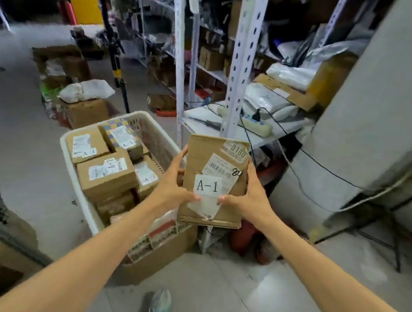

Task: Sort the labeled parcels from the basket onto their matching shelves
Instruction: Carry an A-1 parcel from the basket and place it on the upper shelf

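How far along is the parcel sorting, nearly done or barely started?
Done: unclear; the shelves show no readable labels. In hand: left hand and right hand hold a flat parcel marked A-1, not yet shelved. Left: the basket holds several boxes, marked A-1 or A-2.

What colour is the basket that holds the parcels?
White: the basket has white slotted plastic walls, seen best in the head view.

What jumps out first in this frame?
The cardboard parcel marked A-1, held up at centre frame, with the left hand and right hand gripping its sides. Just left of it sits a white basket packed with more labelled boxes. Behind stands white metal shelving crowded with packages.
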